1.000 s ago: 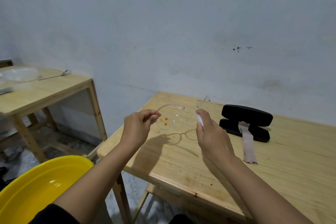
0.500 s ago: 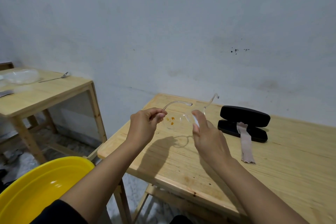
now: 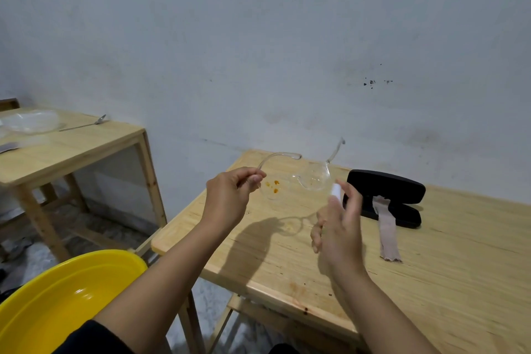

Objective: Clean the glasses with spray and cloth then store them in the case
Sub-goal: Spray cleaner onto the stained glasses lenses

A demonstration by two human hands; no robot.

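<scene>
The left hand (image 3: pixel 230 198) holds the glasses (image 3: pixel 298 178) up above the desk (image 3: pixel 445 261), its fingers (image 3: pixel 253 178) pinched together on the frame where one clear temple arm joins it. The glasses are transparent, open, with both arms pointing away toward the wall; the lens next to the left hand carries a few orange specks, and the other lens is clear. Their shadow falls on the desk below.

The right hand (image 3: pixel 342 227) is raised just beside the clear lens, fingers closed around a small white spray (image 3: pixel 335 190) whose top shows above them. The hand is blurred, so the grip cannot be read more finely.

Beyond the right hand, the black case (image 3: pixel 385 187) lies open on the desk, and the cloth (image 3: pixel 388 236), a pale strip, hangs out of it onto the wood toward the viewer. A yellow basin (image 3: pixel 57 302) sits low, beside the desk's near corner.
</scene>
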